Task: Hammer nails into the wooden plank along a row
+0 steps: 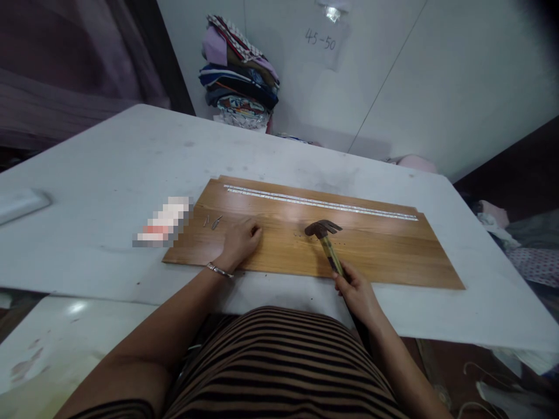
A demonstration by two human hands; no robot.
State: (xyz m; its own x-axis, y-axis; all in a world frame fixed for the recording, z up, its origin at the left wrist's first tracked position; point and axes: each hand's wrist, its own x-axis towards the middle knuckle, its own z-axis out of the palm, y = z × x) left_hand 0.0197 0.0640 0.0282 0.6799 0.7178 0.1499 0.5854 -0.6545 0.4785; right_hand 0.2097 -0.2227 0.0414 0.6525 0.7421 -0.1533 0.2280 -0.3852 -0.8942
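Note:
A brown wood-grain board (pixel 279 250) lies flat on the white table. My right hand (pixel 356 291) is closed around the handle of a claw hammer (pixel 329 247), whose dark metal head is over the middle of the board. Curled fingers on my left hand (pixel 242 238) rest on the board's left part; whether they hold anything is hidden. Several loose nails (pixel 215 222) lie just left of that hand. Small dark marks (pixel 338 243) run in a row near the hammer head; they are too small to identify. Two marked strips (pixel 323 203) stretch along the board's far side.
Left of the board, a pixelated item (pixel 163 224) lies on the white table (pixel 109 174). A white object (pixel 21 205) sits at the left edge. Folded cloth (pixel 240 75) is stacked against the wall behind. More fabric (pixel 498 224) shows past the right edge.

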